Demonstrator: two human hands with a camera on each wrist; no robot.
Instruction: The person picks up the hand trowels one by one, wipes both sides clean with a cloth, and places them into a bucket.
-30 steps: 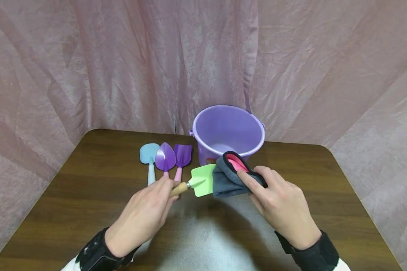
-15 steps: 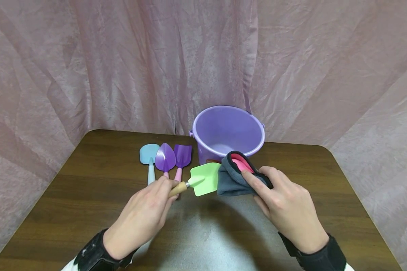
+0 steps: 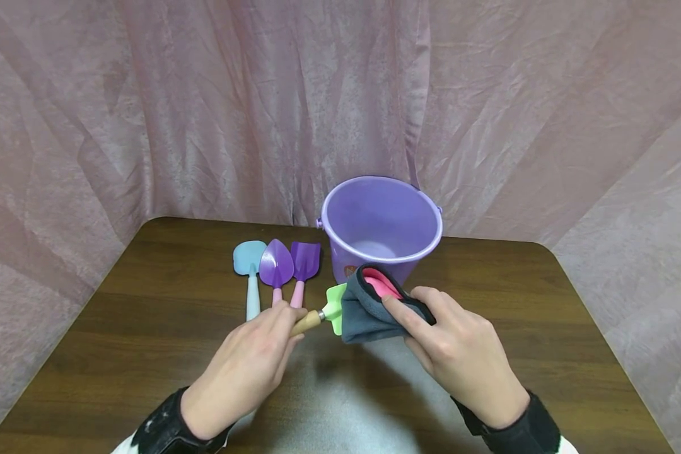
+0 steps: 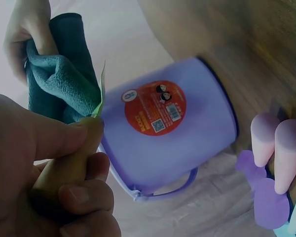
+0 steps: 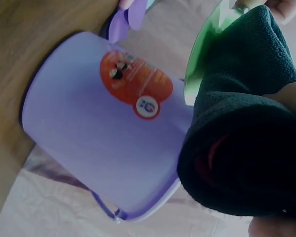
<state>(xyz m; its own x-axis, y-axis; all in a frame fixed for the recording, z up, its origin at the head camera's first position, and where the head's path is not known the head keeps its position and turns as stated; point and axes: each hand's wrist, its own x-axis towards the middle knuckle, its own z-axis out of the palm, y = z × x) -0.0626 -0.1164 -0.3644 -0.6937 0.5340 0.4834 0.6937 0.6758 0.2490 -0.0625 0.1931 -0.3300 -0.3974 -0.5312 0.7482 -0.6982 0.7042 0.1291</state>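
My left hand grips the wooden handle of a small toy shovel with a light green blade. In my right hand is a folded grey-blue cloth with a dark edge and a pink inner side. The cloth lies against the blade and covers much of it in the head view. From the right wrist, the green blade shows beside the cloth. Both hands are held above the table, in front of a purple bucket with a round red label.
Left of the bucket, a light blue shovel, a purple pointed trowel and a purple square shovel lie side by side on the brown wooden table. A pink curtain hangs behind the table.
My right hand first slid the cloth slightly right, then back left along the blade, covering more of the green. The left hand shifted slightly right and down with the shovel.
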